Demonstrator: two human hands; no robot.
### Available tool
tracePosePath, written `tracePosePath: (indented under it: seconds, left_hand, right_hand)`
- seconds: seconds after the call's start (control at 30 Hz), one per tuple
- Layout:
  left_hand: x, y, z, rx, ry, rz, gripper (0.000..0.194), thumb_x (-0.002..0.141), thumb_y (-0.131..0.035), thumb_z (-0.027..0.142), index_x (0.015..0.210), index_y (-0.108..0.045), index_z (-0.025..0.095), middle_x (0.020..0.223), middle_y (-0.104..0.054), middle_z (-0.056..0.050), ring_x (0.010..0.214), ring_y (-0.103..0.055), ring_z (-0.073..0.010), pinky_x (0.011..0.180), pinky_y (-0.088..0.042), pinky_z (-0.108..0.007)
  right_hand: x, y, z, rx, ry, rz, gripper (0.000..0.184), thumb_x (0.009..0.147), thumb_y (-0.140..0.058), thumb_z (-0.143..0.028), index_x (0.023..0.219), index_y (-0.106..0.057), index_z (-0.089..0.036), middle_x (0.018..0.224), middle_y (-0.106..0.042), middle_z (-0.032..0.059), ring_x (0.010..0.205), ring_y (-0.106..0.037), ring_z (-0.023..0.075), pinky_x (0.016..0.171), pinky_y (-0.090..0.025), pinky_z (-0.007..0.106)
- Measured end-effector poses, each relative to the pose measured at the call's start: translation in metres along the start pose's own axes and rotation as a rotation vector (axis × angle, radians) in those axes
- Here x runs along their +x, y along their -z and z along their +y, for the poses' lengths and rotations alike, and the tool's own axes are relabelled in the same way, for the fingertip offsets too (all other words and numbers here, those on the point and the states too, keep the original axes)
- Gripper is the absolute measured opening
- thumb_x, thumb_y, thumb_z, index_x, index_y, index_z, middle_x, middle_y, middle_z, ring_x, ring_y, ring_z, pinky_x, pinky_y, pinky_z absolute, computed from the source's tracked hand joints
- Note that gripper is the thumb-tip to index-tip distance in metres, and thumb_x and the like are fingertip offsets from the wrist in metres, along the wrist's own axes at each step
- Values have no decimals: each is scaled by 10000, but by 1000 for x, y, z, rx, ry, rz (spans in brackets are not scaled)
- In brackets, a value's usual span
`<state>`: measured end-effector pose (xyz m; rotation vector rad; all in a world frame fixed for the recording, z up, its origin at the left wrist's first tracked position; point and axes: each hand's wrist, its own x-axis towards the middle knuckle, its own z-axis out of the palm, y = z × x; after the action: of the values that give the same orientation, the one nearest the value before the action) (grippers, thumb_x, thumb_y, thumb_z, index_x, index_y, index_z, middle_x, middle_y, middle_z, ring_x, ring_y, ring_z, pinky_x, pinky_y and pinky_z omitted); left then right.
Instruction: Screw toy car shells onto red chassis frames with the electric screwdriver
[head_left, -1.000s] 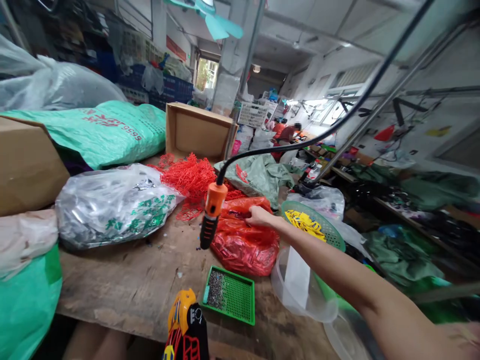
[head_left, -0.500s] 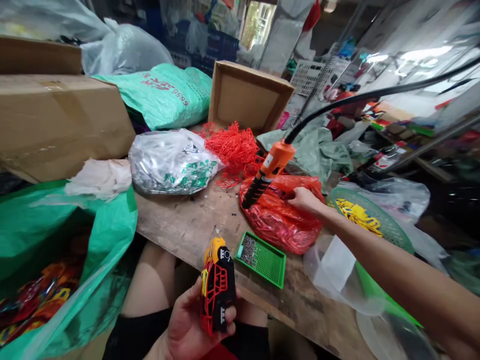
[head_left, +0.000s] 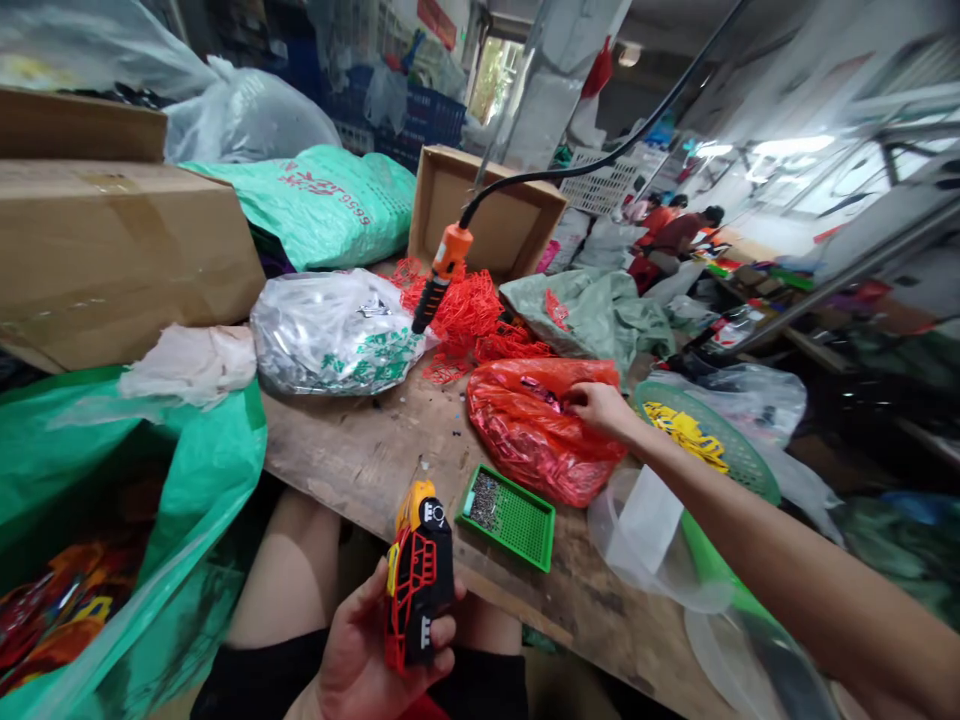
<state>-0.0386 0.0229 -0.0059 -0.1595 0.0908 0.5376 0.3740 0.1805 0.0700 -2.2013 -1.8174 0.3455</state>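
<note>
In my left hand is a toy car body, yellow, red and black, with its black underside facing right; my fingers are wrapped round it. My right hand reaches into the opening of a red plastic bag, fingers bent together, their tips partly hidden. Small dark pieces show in the bag beside those fingers. An orange and black electric screwdriver hangs from a black cable above the table. Between my hands lies a green tray holding small screws.
Red plastic parts are heaped behind the bag. A green basket with yellow parts and a clear tub stand at right. A silvery bag, a cardboard box and a green sack are at left. People sit far off.
The hanging screwdriver has swung left and away from me, off the red bag. My right hand stays at the bag's opening. My left hand still holds the toy car body.
</note>
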Motion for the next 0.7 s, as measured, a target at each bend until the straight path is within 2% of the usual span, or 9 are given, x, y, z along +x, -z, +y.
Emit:
tracePosePath:
  seconds: [0.13, 0.2, 0.27, 0.37, 0.5, 0.6, 0.7]
  left_hand:
    - [-2, 3, 3, -3, 22, 24, 488, 821, -831, 440, 1156, -768, 90, 1125, -779, -159, 721, -659, -147, 715, -537, -290]
    - [-2, 2, 5, 1, 36, 51, 461, 819, -840, 416, 1134, -772, 86, 1126, -780, -164, 718, -657, -145, 726, -544, -297]
    - [-3, -1, 7, 12, 49, 86, 427, 814, -852, 384, 1115, -774, 90, 1104, -782, -162, 723, -657, -146, 733, -546, -297]
    - [-3, -4, 7, 17, 50, 106, 424, 800, -865, 377, 1108, -775, 100, 1099, -781, -167, 715, -655, -148, 713, -540, -292]
    - [-1, 0, 4, 0, 37, 87, 463, 788, -866, 394, 1127, -776, 92, 1100, -783, -176, 693, -649, -149, 685, -534, -293]
    - [0, 4, 2, 0, 19, 73, 474, 790, -860, 399, 1126, -774, 75, 1080, -782, -180, 688, -646, -150, 675, -531, -290]
    - [-2, 4, 1, -14, -5, 67, 460, 812, -835, 411, 1113, -771, 69, 1072, -776, -187, 689, -645, -156, 666, -524, -291]
  right_hand:
    - [-13, 14, -15, 240, 49, 209, 170, 940, -719, -331, 953, -726, -161, 1084, -745, 75, 1066, -690, 220, 1006, -540, 456]
    - [-25, 18, -23, 387, 45, 291, 194, 877, -756, -352, 941, -749, -168, 1047, -768, 89, 1013, -712, 232, 971, -558, 429]
    - [-41, 18, -33, 550, 15, 318, 267, 803, -786, -405, 938, -769, -175, 962, -789, 95, 896, -738, 234, 880, -592, 393]
    - [-70, 11, -51, 795, -49, 272, 414, 716, -823, -518, 952, -777, -182, 901, -795, 89, 794, -751, 221, 799, -620, 378]
    - [-111, -3, -80, 1017, -134, 170, 515, 565, -925, -569, 885, -777, -193, 920, -796, 91, 837, -762, 231, 831, -626, 385]
    - [-141, -15, -100, 1075, -189, 97, 490, 551, -953, -536, 858, -784, -194, 878, -792, 84, 781, -748, 218, 753, -623, 355]
    - [-173, -36, -116, 1047, -215, 54, 380, 604, -946, -461, 818, -786, -192, 810, -777, 63, 717, -714, 189, 679, -595, 302]
